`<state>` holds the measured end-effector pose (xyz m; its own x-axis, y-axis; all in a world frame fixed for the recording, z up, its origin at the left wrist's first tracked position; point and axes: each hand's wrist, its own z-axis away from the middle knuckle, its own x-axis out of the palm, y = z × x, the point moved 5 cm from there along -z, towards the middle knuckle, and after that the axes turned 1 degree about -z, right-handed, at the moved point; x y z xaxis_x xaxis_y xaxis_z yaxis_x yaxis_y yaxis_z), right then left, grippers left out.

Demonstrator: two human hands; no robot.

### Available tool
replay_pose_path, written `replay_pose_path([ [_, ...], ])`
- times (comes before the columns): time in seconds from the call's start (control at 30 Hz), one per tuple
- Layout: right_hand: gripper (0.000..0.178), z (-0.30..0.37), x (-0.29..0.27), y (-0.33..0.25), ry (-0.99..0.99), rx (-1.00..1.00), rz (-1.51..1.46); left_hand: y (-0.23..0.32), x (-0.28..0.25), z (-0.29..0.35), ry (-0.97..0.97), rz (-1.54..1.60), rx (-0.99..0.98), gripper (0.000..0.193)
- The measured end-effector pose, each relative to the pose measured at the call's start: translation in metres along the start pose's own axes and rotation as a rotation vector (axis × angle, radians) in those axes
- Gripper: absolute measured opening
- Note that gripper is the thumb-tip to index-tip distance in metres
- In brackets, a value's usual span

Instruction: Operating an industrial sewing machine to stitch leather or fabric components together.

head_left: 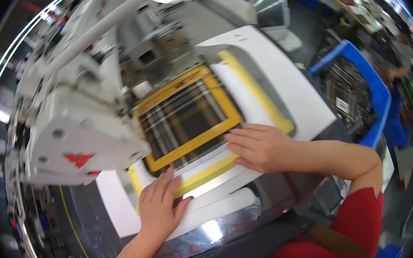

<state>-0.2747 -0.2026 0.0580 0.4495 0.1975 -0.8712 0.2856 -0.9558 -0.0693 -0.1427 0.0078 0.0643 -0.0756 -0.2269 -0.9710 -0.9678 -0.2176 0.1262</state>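
Observation:
Dark plaid fabric [182, 119] with pale and tan stripes shows inside a yellow rectangular clamp frame [200, 144]. The frame sits beside the white head of an industrial sewing machine [84, 137]. Around it lies a white sheet edged with yellow strips [212, 171]. At the frame's front left corner, my left hand [160, 205] lies open, fingers stretched toward the frame and thumb apart. My right hand [260, 148] rests open near the front right corner, fingers extended over the fabric's edge. Neither hand visibly grips anything; what lies under the fingertips is partly hidden.
A blue bin [379, 96] holding dark striped pieces stands at the right. White board [290, 80] extends behind and right of the frame. A rounded white strip [229, 203] lies on the shiny front table edge. Another person's arm [397, 73] shows at the far right.

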Motion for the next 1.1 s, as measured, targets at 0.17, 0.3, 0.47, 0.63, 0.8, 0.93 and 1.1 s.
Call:
replay_pose_path([
  [0.17, 0.022, 0.009, -0.048, 0.042, 0.062, 0.32, -0.051, -0.006, -0.001, 0.007, -0.011, 0.025, -0.029, 0.048],
  [0.3, 0.022, 0.122, -0.114, 0.161, 0.333, 0.919, 0.295, -0.001, -0.006, 0.005, -0.014, 0.034, -0.039, 0.045],
  [0.47, 0.029, 0.335, -0.086, 0.251, -0.163, 1.397, 0.392, -0.003, -0.003, 0.002, 0.009, 0.049, -0.053, 0.039],
  [0.63, 0.031, 0.35, -0.067, 0.257, -0.169, 1.533, 0.239, -0.004, -0.004, 0.004, 0.027, 0.042, -0.06, 0.038],
  [0.8, 0.039, 0.342, -0.07, 0.266, -0.206, 1.501, 0.354, -0.003, -0.006, 0.004, 0.054, 0.037, -0.048, 0.038],
  [0.93, 0.043, 0.339, -0.072, 0.269, -0.333, 1.586, 0.298, -0.001, -0.005, 0.003, 0.047, 0.062, -0.046, 0.039],
  [1.1, 0.031, 0.325, -0.091, 0.256, -0.015, 1.269, 0.346, 0.0, -0.005, 0.001, 0.054, 0.076, -0.027, 0.041],
])
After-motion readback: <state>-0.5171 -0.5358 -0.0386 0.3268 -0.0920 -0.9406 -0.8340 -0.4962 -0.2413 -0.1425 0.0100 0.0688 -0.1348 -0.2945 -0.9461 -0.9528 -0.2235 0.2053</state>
